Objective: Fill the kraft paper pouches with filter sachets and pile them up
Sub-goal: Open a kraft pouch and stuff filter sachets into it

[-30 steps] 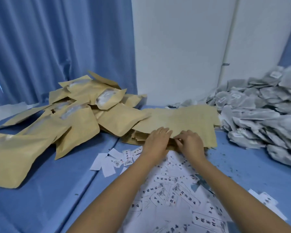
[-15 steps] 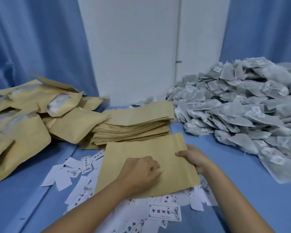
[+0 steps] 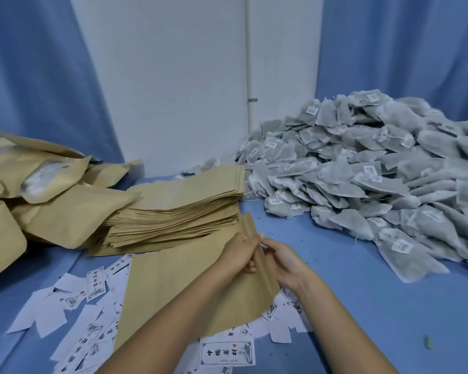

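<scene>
Left hand (image 3: pixel 241 255) and right hand (image 3: pixel 284 261) both pinch the raised right edge of one kraft pouch (image 3: pixel 173 287) on the bench (image 3: pixel 362 306), before the flat pouch stack (image 3: pixel 184 211); sachet heap (image 3: pixel 376 179) lies right.

The left hand (image 3: pixel 241 252) is sliding across to the right hand (image 3: pixel 284 263), both pinching up the pouch (image 3: pixel 173 287) edge between them.

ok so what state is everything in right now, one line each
held pouch: flat, right edge lifted, mouth not visibly open
left hand: pinches that edge
right hand: grips same edge
empty pouch stack: flat, neatly stacked
filled pouches: bulging, loosely piled
filter sachets: loose heap
labels: scattered flat
</scene>
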{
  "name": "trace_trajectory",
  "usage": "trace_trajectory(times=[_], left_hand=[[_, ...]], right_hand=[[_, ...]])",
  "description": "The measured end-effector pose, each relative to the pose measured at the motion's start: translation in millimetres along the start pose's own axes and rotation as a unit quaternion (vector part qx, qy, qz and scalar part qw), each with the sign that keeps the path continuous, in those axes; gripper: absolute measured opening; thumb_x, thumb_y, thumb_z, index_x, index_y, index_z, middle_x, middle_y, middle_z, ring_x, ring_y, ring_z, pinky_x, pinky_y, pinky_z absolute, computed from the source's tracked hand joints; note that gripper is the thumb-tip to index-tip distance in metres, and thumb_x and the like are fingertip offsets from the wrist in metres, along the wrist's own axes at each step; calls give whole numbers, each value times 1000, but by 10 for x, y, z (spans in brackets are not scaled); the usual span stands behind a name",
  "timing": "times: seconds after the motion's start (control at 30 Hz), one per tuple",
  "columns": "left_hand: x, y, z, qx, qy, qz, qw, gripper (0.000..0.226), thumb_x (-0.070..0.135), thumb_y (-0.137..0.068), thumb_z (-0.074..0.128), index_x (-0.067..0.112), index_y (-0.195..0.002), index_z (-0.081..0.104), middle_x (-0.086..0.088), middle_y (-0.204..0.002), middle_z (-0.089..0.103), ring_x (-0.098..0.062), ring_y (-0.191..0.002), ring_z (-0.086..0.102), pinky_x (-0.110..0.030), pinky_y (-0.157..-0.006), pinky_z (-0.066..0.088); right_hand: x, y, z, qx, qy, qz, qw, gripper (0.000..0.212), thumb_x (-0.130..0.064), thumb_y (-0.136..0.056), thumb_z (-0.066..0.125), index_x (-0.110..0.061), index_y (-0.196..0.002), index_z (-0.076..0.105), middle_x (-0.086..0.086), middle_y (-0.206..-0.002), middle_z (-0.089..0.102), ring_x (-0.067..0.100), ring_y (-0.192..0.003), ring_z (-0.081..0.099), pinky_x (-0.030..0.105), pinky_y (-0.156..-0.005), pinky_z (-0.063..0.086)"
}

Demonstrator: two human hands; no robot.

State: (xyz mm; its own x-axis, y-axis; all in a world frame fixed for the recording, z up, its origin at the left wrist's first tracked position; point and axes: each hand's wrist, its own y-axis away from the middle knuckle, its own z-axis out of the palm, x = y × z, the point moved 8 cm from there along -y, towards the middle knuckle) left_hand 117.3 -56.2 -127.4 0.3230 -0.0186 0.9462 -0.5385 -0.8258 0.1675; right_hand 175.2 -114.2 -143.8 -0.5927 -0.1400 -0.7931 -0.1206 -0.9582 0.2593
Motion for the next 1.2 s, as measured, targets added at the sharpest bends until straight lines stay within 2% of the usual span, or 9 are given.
trace_trajectory(times=[0.13, 0.2, 0.33, 0.5, 0.67, 0.83, 0.9, 1.07, 1.2], left_hand=[[-52, -21, 0, -19, 7, 6, 1000, 34, 35, -96, 55, 17, -78, 34, -20, -73, 57, -18, -50, 51, -25, -44, 48], [-79, -24, -14, -17, 9, 5, 1000, 33, 31, -97, 55, 17, -77, 33, -15, -65, 56, -15, -45, 49, -25, -46, 49], [-91, -32, -37, -3, 8, 5, 1000, 28, 23, -96, 53, 16, -77, 34, -9, -59, 52, -13, -43, 49, -24, -46, 50], [-68, -49, -10, -8, 4, 7, 1000, 30, 32, -93, 56, 16, -76, 36, -9, -60, 56, -11, -42, 50, -23, -45, 50], [-54, -50, -15, -11, -7, 8, 1000, 33, 31, -91, 60, 17, -74, 36, -7, -55, 54, -10, -38, 50, -22, -45, 50], [-47, -19, -10, -24, 2, -5, 1000, 28, 33, -91, 57, 17, -80, 37, -10, -64, 59, -13, -45, 53, -29, -56, 54], [-49, -10, -12, -25, 11, -15, 1000, 23, 29, -92, 53, 15, -81, 39, -7, -63, 56, -13, -45, 54, -31, -60, 55], [89, 29, -44, 16, -46, 45, 998, 9, 9, -91, 48, 10, -92, 39, -11, -71, 60, -15, -49, 63, -26, -49, 54], [261, 59, -11, 18, -49, 120, 991, 31, -7, -86, 40, 13, -109, 34, -7, -66, 51, -13, -46, 53, -25, -52, 50]], right_hand=[[-54, -3, 26, -5, 3, -35, 999, 27, -12, -100, 33, 5, -96, 54, 19, -72, 46, 29, -54, 51, 34, -51, 47], [-77, 10, 40, -7, 11, -48, 999, 24, -8, -99, 33, 4, -94, 54, 20, -72, 49, 29, -53, 52, 34, -50, 47], [-82, 15, 39, -1, 31, -61, 998, 22, -5, -99, 33, 4, -103, 53, 19, -71, 51, 28, -55, 51, 34, -49, 47], [-74, -9, 3, 14, 26, -65, 997, 30, -8, -101, 31, 8, -110, 55, 18, -73, 47, 27, -57, 47, 33, -49, 45], [-59, -37, -20, 18, -5, -57, 998, 36, -5, -101, 31, 7, -133, 40, 21, -78, 60, 29, -59, 50, 34, -48, 48], [-98, -20, -33, 30, 21, -83, 996, 31, -5, -100, 33, 2, -100, 63, 17, -75, 56, 23, -56, 54, 28, -51, 49], [-113, -16, -44, 39, 65, -95, 993, 30, -3, -96, 34, 3, -96, 64, 16, -68, 54, 22, -53, 53, 29, -52, 47], [-137, -32, -105, 81, 155, -128, 976, 21, -9, -95, 47, -1, -88, 65, 8, -56, 51, 13, -46, 43, 21, -46, 39], [-152, -11, -192, 121, 244, -131, 953, 22, -1, -90, 50, -7, -74, 65, 3, -56, 53, 11, -50, 48, 19, -51, 39]])
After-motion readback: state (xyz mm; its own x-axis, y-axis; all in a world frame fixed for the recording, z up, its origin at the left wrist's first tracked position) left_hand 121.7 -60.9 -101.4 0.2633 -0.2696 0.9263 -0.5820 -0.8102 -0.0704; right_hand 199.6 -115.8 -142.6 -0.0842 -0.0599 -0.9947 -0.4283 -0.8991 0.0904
